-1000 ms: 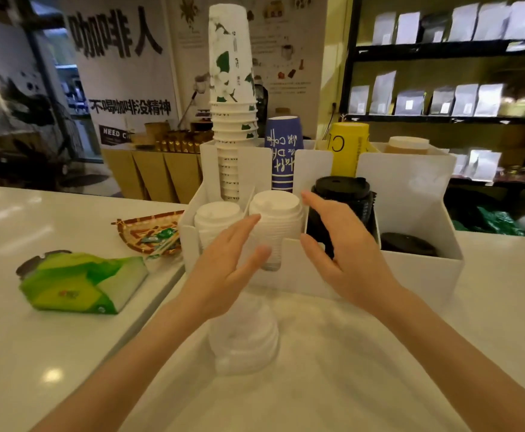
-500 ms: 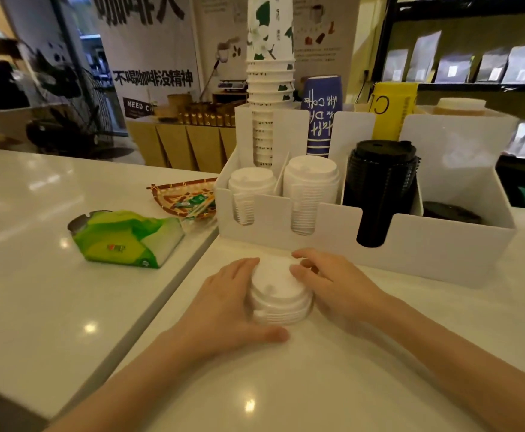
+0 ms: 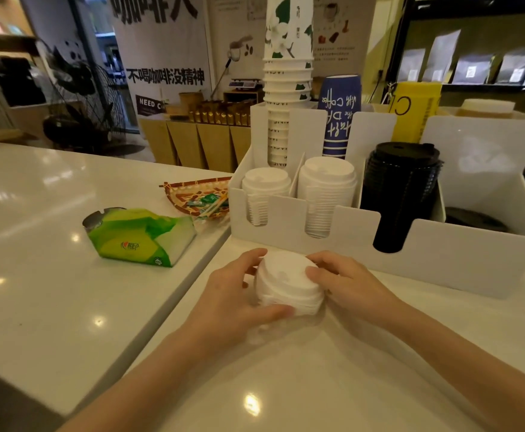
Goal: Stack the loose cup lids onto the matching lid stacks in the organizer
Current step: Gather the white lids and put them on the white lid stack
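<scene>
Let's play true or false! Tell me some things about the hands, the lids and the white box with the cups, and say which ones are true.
1. Both hands hold a short stack of white lids on the counter. True: the left hand and right hand press it from either side.
2. The black lid stack stands in the organizer. True.
3. The green tissue pack lies inside the organizer. False: it lies on the counter, left of it.
4. The organizer holds only one white lid stack. False: there are two, a smaller one and a wider one.
5. The blue paper cups are in the right hand. False: they stand behind the white lids.
</scene>
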